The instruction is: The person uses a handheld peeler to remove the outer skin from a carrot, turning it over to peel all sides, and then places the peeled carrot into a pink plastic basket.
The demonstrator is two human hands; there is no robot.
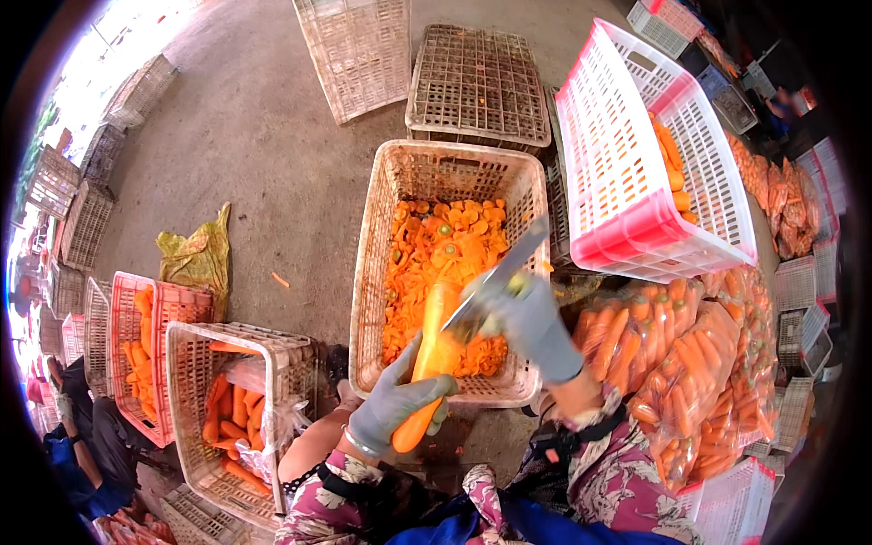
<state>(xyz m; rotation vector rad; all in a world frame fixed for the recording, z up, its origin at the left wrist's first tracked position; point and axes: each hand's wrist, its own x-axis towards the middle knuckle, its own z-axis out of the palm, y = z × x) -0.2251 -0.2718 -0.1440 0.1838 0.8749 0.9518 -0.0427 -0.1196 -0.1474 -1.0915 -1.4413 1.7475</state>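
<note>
Left fingers hold a carrot above the crate's near rim.

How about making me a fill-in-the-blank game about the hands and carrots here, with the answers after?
1. The lower end of the carrot in the left hand is coloured ____.
2. Only ____ hand, the right hand, grips the knife.
3. Both gloves are coloured ____.
4. The big white-and-pink crate beside the bagged carrots is on the person's ____ side.

Missing words: orange; one; gray; right.
</note>
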